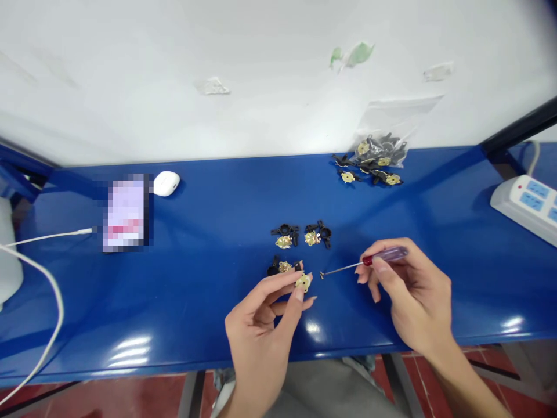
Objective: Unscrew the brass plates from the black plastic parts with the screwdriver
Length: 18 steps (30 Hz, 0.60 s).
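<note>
My left hand (267, 325) is closed in a pinch on a small round brass plate (303, 283), with a bit of black plastic showing behind it. In my right hand (409, 290) is a screwdriver (389, 255) with a clear purple and red handle. Its thin shaft points left, and a small screw (322, 275) sits at the tip, just right of the brass plate but apart from it. Beyond my left hand lie black plastic parts with brass plates: one at the left (285, 235), another to its right (319, 235), and a third (278, 266) partly hidden by my fingers.
At the back right, a clear plastic bag (383, 142) holds several black and brass parts, with more lying before it (369, 174). A phone (125, 215), a white earbud case (166, 183) and a cable (52, 237) are at left. A power strip (528, 203) stands at right.
</note>
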Motion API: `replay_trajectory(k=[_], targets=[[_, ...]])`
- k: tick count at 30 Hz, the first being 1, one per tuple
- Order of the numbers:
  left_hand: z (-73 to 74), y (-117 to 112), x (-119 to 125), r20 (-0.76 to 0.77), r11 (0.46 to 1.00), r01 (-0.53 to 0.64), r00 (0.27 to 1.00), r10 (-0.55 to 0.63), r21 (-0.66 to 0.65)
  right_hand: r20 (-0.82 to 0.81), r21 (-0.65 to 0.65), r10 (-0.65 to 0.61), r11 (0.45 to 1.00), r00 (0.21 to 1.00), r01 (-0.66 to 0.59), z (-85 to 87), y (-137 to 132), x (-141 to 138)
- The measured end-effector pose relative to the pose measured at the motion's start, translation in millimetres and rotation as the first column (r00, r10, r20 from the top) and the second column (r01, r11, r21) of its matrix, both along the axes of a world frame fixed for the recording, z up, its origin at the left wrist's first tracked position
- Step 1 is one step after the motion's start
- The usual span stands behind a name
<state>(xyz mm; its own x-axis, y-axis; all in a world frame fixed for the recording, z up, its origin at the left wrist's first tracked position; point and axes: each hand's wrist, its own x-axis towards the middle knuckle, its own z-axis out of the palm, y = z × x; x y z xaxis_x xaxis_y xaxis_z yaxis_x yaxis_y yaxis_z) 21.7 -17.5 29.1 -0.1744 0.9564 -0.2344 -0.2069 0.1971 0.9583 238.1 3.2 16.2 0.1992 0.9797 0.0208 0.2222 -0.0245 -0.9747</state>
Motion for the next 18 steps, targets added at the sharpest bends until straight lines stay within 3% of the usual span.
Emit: replay_trajectory(k=[9, 18], targets=[[-2.1, 10, 9, -0.018, 0.999, -0.033, 0.999, 0.033, 0.019, -0.173, 0.093, -0.095, 0.989, 0.98, 0.113, 9.4, -2, -4], [7.4, 23, 16, 0.197, 0.993, 0.094, 0.977, -0.078, -0.07, -0.333, 0.171, 0.042, 0.985, 0.942, 0.016, 27.7, -4, -17]])
